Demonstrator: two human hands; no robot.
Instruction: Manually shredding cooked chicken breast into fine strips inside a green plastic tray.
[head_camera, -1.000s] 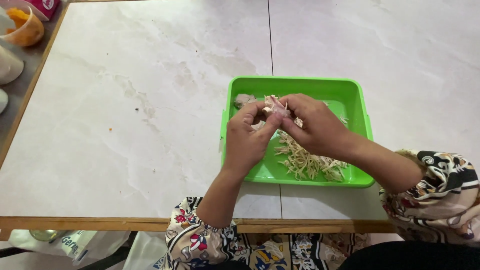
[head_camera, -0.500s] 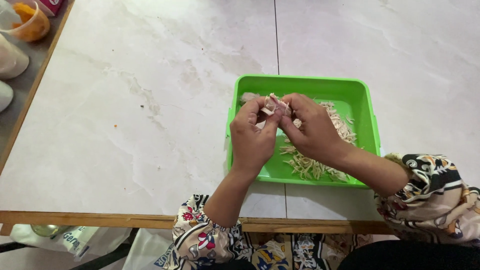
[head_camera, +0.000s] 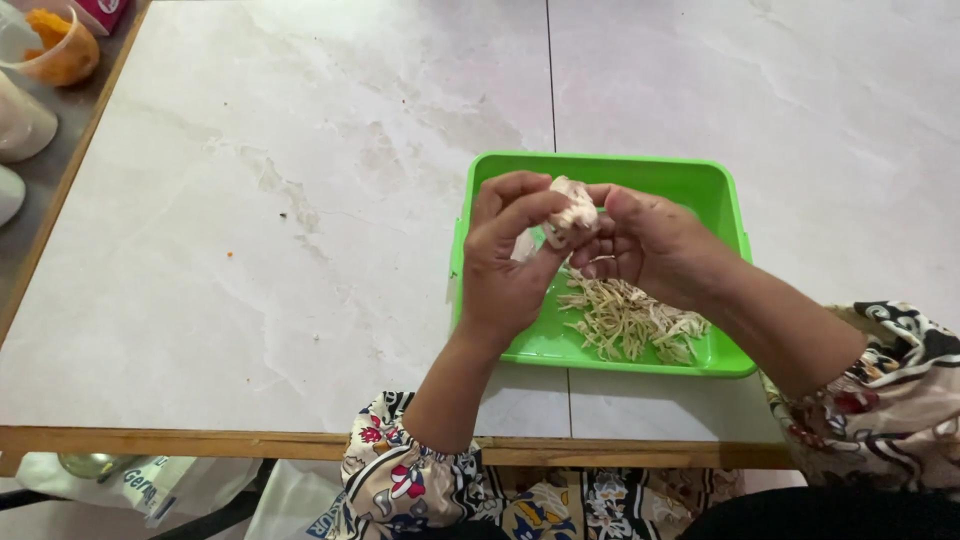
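Note:
A green plastic tray (head_camera: 725, 200) sits on the pale marble table near its front edge. A heap of thin pale shreds (head_camera: 630, 320) lies in the tray's near half. Over the tray, my left hand (head_camera: 505, 265) and my right hand (head_camera: 650, 245) meet, both pinching one pale lump of cooked meat (head_camera: 572, 212) between their fingertips. The lump is held above the tray, partly hidden by my fingers.
At the far left edge stand a clear cup with orange contents (head_camera: 60, 45) and pale bowls (head_camera: 20, 120). The table's wooden front rim (head_camera: 200, 442) runs along the bottom. Plastic bags (head_camera: 150, 485) lie below the table.
Both hands have lifted the meat lump a little and turned it; the camera view has shifted slightly. The shred heap stays in place.

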